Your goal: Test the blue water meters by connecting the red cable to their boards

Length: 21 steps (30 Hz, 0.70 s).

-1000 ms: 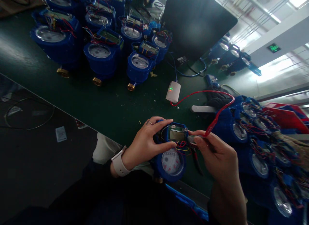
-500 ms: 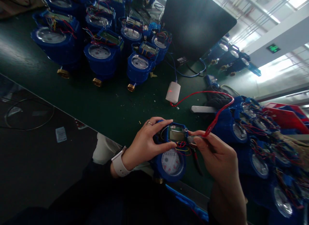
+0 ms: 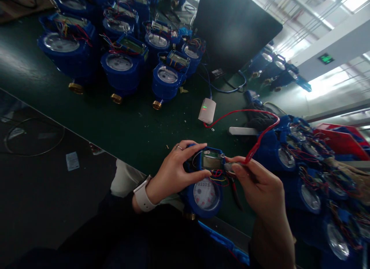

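A blue water meter [image 3: 206,195] with a round dial and a small display board [image 3: 212,162] sits at the bench's near edge. My left hand [image 3: 179,165] grips the board's housing between thumb and fingers from the left. At the right side of the board, my right hand [image 3: 254,180] pinches a connector [image 3: 229,167] on the end of a red cable [image 3: 260,140], held against the housing. That cable runs to a small white box [image 3: 207,110] with a green and a red light. Dark-handled pliers [image 3: 236,194] lie partly hidden beside the meter.
Several blue meters [image 3: 120,68] with brass ends stand at the back left, and more [image 3: 310,195] crowd the right. A dark screen [image 3: 234,30] stands behind. A flat metal strip [image 3: 243,131] lies right of the white box. A red bin [image 3: 341,140] is at far right.
A green light now shows on the white box beside the red one. Both hands hold the same places.
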Available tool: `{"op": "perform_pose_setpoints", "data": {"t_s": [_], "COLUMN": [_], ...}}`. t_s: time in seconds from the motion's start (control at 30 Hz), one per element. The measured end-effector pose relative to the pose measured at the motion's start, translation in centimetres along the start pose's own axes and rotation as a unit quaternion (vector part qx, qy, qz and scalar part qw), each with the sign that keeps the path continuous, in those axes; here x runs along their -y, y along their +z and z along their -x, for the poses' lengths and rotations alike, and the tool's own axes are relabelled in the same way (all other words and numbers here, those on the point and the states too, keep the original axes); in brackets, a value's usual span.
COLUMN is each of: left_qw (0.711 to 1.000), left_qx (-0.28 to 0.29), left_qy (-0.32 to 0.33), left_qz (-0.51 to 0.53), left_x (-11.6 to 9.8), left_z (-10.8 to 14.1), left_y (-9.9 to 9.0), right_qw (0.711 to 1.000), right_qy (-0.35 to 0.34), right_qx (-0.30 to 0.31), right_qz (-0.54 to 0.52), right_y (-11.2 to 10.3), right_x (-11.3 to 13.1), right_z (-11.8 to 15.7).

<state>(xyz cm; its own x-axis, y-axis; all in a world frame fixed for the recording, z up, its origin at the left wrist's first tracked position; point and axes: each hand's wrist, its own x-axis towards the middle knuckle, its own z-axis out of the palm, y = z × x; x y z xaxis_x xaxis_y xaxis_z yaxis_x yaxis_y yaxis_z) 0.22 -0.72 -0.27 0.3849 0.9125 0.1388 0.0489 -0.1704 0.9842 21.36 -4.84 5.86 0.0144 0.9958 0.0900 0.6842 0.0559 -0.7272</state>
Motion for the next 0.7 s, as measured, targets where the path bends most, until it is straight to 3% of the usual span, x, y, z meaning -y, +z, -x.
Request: {"op": "perform_pose_setpoints", "data": {"t_s": [0.7], "left_qw": [1.0], "left_qx": [0.004], "left_qy": [-0.009], "left_qz": [-0.001], "left_x": [-0.06], "left_z": [-0.07], "left_y": [0.05], "right_qw": [1.0], "right_qy": [0.013], "right_qx": [-0.005], "right_qz": [0.006], "right_y": [-0.03], "right_x": [0.51], "right_z": [-0.15]}}
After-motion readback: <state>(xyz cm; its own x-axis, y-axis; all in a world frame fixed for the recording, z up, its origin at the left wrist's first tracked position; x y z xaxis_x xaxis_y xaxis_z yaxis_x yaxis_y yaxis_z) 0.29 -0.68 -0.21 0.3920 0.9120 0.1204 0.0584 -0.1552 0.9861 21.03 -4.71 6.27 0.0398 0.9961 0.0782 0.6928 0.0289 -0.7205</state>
